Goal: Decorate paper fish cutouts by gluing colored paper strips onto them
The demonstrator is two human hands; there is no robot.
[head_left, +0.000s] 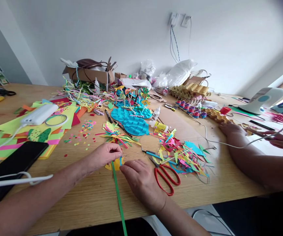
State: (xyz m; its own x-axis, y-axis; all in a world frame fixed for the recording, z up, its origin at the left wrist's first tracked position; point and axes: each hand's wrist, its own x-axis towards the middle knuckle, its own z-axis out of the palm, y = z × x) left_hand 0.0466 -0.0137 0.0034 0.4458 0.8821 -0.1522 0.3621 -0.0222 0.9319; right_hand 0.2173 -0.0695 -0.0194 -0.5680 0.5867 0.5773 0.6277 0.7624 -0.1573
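Observation:
My left hand (108, 154) is closed, its fingertips pinched at the upper end of a short blue paper strip (120, 161). The strip's lower end meets the thumb and forefinger of my right hand (140, 178), which is closed on it. Beneath them a yellow paper piece (117, 164) lies on the table, partly hidden by my fingers. A long green paper strip (118, 196) runs from below my left hand over the front edge; I cannot tell whether the fingers touch it. Red-handled scissors (167, 178) rest just right of my right hand.
Paper scraps (180, 157) and a blue pen (159, 157) lie to the right. Ahead are blue card shapes (135, 126) and glue bottles (159, 126). A black phone (15, 167) lies left. At the far right, a co-worker's arm (239, 147) reaches in past a white cable (226, 143).

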